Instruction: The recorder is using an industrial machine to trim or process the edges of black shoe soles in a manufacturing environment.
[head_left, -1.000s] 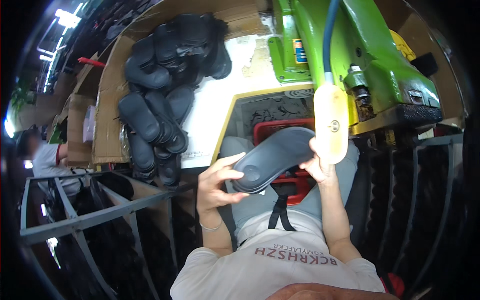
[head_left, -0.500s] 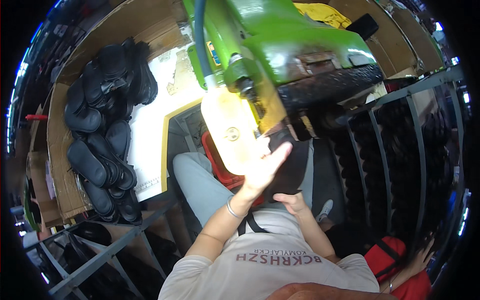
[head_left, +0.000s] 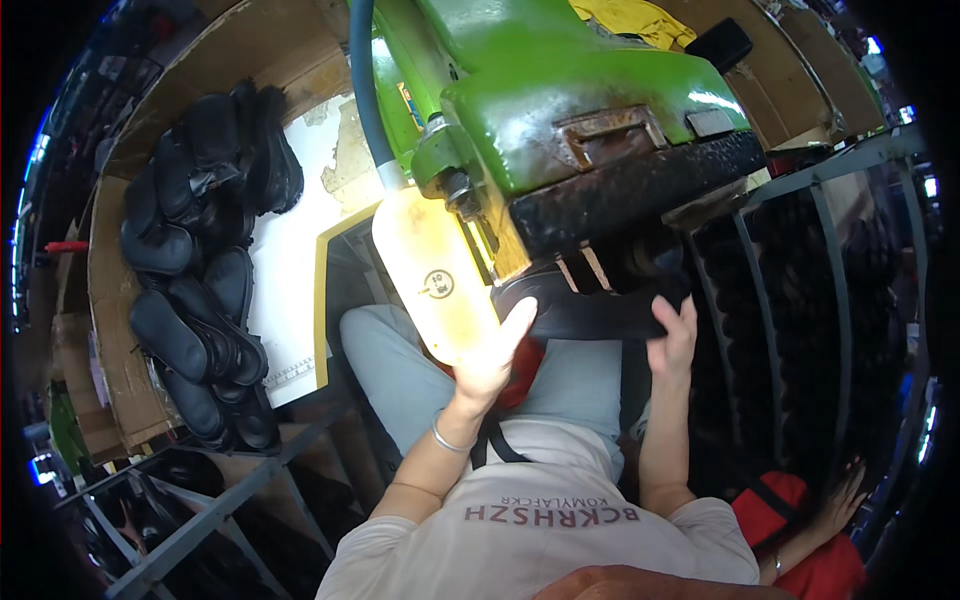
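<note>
A black shoe sole [head_left: 600, 316] lies crosswise beneath the head of a green machine [head_left: 590, 90]. At its left end my left hand [head_left: 492, 355] grips it, thumb up along the near side, washed bright by the lamp. My right hand [head_left: 674, 337] holds the other end, thumb and fingertips on the edge. Beside my left hand hangs a glowing yellowish lamp panel [head_left: 425, 265]. The far side of the sole is hidden in shadow under the machine.
At left, a cardboard box [head_left: 110, 350] holds several black soles [head_left: 170, 335] beside a white tabletop [head_left: 285, 300]. Metal racks [head_left: 830, 260] with dark items stand right. A yellow cloth [head_left: 635, 22] lies behind the machine. Another person's hand [head_left: 845, 505] shows lower right.
The sole has turned from pointing toward me to lying crosswise under the machine head. My right hand has moved up and right to its far end; my left hand has shifted slightly left.
</note>
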